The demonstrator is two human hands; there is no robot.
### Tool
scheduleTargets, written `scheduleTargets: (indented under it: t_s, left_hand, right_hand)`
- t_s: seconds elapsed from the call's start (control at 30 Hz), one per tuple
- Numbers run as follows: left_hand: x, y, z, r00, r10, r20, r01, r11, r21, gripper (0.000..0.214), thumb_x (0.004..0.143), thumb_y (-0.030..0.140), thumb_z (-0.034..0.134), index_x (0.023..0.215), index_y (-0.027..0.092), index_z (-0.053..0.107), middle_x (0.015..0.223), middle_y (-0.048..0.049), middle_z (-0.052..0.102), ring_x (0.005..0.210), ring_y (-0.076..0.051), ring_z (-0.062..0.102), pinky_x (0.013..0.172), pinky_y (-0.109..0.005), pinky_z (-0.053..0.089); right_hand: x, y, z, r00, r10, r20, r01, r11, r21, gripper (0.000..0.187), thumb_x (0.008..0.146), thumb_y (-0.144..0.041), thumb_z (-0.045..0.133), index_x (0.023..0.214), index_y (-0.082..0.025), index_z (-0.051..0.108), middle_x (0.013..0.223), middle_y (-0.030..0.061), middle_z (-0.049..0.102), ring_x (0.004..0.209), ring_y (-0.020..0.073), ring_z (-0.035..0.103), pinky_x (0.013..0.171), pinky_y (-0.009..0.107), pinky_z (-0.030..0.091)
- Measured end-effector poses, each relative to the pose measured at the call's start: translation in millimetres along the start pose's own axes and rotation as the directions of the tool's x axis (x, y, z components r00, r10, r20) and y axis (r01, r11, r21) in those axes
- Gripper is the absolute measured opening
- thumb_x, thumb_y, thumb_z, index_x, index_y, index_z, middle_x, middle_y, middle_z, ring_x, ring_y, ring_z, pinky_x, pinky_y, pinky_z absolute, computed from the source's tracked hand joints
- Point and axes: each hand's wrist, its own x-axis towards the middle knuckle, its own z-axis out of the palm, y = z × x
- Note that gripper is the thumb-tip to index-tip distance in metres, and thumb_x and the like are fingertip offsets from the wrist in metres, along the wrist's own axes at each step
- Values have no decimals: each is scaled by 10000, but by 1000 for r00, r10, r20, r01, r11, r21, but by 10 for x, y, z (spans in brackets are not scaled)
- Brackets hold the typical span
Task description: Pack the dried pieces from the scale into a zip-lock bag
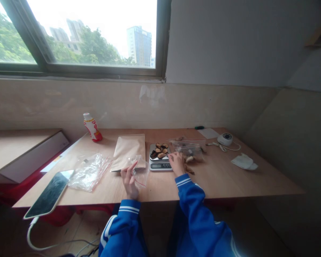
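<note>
Near table edge: your left hand (130, 180) is half closed, pinching the top of a small clear plastic bag (140, 174) over the light wooden table (216, 178).
Scale side: your right hand (177, 163), fingers curled, sits just beside a silver digital kitchen scale (159, 165); you cannot tell whether it grips anything.
Scale pan: dark brown dried slices (158, 150) lie heaped there.
Open room: bare wood runs right of that hand, toward the table's right corner.

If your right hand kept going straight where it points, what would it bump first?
Probably the brown slices on the kitchen scale, just ahead of the right hand. Depth is hard to judge, so the clear plastic bag beside them might come first.
</note>
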Motion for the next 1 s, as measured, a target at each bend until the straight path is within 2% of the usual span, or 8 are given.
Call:
scheduleTargets:
  t_s: [0.17, 0.33, 0.43, 0.57, 0.63, 0.73, 0.87, 1.0]
  left_hand:
    - [-5, -19, 0, 1000, 1, 17, 0, 1000, -22, 499, 820, 316, 313, 1205, 212, 614, 936, -63, 460, 874, -218, 458, 826, -363, 382]
    - [-1, -13, 6, 1000, -2, 15, 3, 999, -38, 489, 822, 290, 322, 1210, 210, 610, 929, -61, 452, 854, -209, 460, 807, -350, 391]
    - [-4, -14, 5, 1000, 0, 16, 0, 999, -40, 488, 826, 289, 322, 1215, 210, 606, 929, -60, 451, 845, -205, 462, 798, -343, 396]
    - [-2, -23, 8, 1000, 1, 11, 0, 999, -51, 485, 830, 288, 324, 1218, 212, 604, 915, -56, 450, 836, -201, 460, 804, -339, 396]
    - [10, -28, 12, 1000, 3, 8, -3, 999, -54, 481, 834, 295, 330, 1223, 214, 602, 916, -56, 454, 837, -201, 462, 817, -342, 394]
    - [27, -22, 16, 1000, -3, 14, 4, 998, -65, 472, 846, 326, 341, 1227, 219, 599, 933, -60, 472, 851, -205, 470, 838, -352, 392]
    - [-22, 41, -19, 981, -132, 141, 156, 972, -178, 470, 869, 380, 357, 1252, 215, 574, 995, -71, 544, 913, -217, 507, 878, -369, 386]
    - [-161, 145, -140, 887, -356, 294, 450, 813, -370, 484, 887, 431, 333, 1224, 187, 581, 1188, -102, 585, 1064, -249, 525, 877, -372, 403]
  right_hand:
    - [-10, 0, 2, 1000, -11, -4, 11, 999, 52, 195, 851, -219, 521, 833, -198, 714, 874, 84, 615, 869, 236, 525, 815, 345, 399]
    - [-42, 35, -136, 997, 6, -79, 12, 972, 234, 200, 848, -238, 490, 886, -184, 680, 848, 71, 609, 801, 211, 550, 773, 330, 433]
    - [-139, 2, -265, 996, 58, -69, -28, 929, 369, 237, 868, -272, 452, 889, -164, 662, 844, 72, 604, 692, 177, 542, 707, 310, 452]
    - [-421, -230, -346, 996, 8, 84, -50, 852, 521, 253, 885, -308, 433, 890, -180, 651, 886, 69, 632, 728, 170, 566, 676, 284, 463]
    - [-585, -434, -291, 982, -17, 186, -98, 800, 591, 253, 890, -330, 433, 906, -183, 639, 904, 70, 645, 772, 172, 591, 678, 276, 473]
    - [-778, -760, -112, 942, -3, 335, -229, 725, 650, 301, 857, -375, 500, 1074, -175, 561, 857, 52, 658, 649, 147, 598, 624, 273, 492]
    - [-900, -1019, 65, 911, 23, 411, -322, 660, 679, 326, 797, -276, 563, 1107, -187, 516, 755, 16, 638, 608, 141, 600, 566, 248, 486]
    - [-952, -1012, -65, 907, 46, 418, -351, 631, 692, 251, 785, -193, 518, 1034, -189, 551, 686, -2, 598, 596, 137, 584, 541, 230, 465]
